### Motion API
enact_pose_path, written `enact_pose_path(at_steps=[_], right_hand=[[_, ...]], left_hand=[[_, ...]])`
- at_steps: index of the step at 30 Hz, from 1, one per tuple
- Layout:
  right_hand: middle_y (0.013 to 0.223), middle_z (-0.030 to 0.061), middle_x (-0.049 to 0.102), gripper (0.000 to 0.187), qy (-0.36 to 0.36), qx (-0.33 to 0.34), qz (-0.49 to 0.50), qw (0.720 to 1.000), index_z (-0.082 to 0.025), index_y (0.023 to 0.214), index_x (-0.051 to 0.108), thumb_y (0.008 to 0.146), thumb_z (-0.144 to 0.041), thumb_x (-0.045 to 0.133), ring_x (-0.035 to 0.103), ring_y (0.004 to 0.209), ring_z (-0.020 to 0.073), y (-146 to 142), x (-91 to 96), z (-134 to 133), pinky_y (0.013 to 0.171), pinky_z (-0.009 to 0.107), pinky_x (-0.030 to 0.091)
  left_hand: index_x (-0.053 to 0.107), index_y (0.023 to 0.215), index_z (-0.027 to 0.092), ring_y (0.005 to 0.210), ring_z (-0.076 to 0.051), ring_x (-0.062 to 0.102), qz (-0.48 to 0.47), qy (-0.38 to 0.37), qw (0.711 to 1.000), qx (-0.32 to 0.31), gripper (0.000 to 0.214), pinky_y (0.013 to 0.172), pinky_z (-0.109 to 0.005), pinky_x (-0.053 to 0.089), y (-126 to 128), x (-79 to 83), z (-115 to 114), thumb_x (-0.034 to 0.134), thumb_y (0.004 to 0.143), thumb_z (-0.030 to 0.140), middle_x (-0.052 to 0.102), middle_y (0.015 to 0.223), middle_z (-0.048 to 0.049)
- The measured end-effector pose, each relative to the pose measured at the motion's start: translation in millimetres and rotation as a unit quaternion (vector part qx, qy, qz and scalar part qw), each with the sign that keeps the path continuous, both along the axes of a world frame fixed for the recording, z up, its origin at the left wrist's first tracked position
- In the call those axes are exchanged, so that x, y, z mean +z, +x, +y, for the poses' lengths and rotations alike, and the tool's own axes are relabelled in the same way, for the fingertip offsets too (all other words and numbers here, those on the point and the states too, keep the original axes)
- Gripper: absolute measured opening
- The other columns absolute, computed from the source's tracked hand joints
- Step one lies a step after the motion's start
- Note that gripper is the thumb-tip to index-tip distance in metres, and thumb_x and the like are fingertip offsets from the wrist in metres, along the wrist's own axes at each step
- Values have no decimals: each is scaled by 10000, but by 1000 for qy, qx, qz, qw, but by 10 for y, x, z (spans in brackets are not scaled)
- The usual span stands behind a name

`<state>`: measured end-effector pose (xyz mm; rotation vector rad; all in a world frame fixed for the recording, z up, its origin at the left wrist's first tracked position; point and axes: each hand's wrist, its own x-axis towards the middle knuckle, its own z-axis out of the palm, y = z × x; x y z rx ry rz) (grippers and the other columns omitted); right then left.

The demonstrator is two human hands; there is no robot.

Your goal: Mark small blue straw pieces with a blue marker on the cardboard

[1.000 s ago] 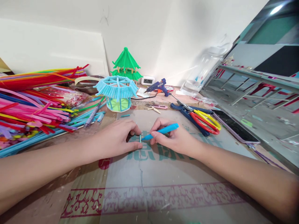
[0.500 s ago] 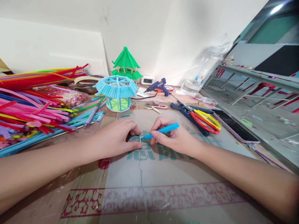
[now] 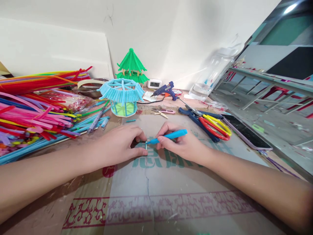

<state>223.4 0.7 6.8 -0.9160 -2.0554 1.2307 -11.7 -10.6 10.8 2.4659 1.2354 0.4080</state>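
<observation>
Between the thumb and forefinger of my left hand [image 3: 127,142], a short thin stick [image 3: 146,145], partly bluish, is held at its two ends against the translucent mat [image 3: 186,182]. My right hand [image 3: 177,143] grips a light-blue marker [image 3: 172,134], its tip at the upper part of the stick. Another short blue piece [image 3: 130,120] lies just beyond my left hand. Farther back stands a small round pavilion model [image 3: 123,94] with a pale-blue fringed roof and green base. Behind it rises a green tiered roof model [image 3: 132,65].
Bundles of colourful pipe cleaners [image 3: 36,114] fill the left side. A hot glue gun [image 3: 166,90], a digital clock [image 3: 154,84] and pale stick pieces [image 3: 162,114] lie at the back. To the right are scissors [image 3: 212,125], a phone [image 3: 246,132] and a clear jug [image 3: 207,78].
The marker tip has shifted slightly up along the stick, the right hand moving with it. My left hand keeps its pinch on the stick.
</observation>
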Motion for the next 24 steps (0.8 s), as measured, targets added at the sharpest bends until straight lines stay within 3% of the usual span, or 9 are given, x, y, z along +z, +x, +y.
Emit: enact_pose_path(at_steps=[13, 17, 20, 24], right_hand=[[731, 26, 719, 160, -29, 26, -8, 999, -208, 849, 543, 914, -334, 616, 672, 625, 144, -4, 27, -26, 562, 243, 500], [730, 26, 723, 170, -33, 18, -10, 999, -206, 843, 540, 916, -339, 619, 671, 622, 141, -8, 26, -26, 552, 237, 487], [728, 25, 723, 167, -35, 19, -12, 999, -205, 841, 536, 919, -330, 614, 673, 630, 142, -6, 24, -28, 556, 237, 485], [738, 22, 720, 182, -34, 21, -8, 999, -206, 862, 536, 927, -355, 616, 664, 629, 137, -8, 10, -15, 560, 238, 484]], left_hand=[[639, 963, 201, 728, -170, 565, -6, -4, 1000, 4, 323, 616, -272, 370, -32, -43, 28, 682, 842, 498, 631, 862, -12], [659, 933, 196, 755, -163, 577, -30, -27, 999, -6, 200, 647, -270, 385, -23, -35, 44, 579, 922, 379, 646, 853, -12], [665, 873, 193, 770, -165, 583, -56, -10, 998, 9, 255, 666, -274, 389, 5, -58, 43, 493, 969, 354, 655, 829, -16], [655, 837, 192, 739, -164, 576, -69, 0, 997, 23, 253, 637, -269, 379, 31, -98, 34, 534, 951, 384, 648, 793, -11]])
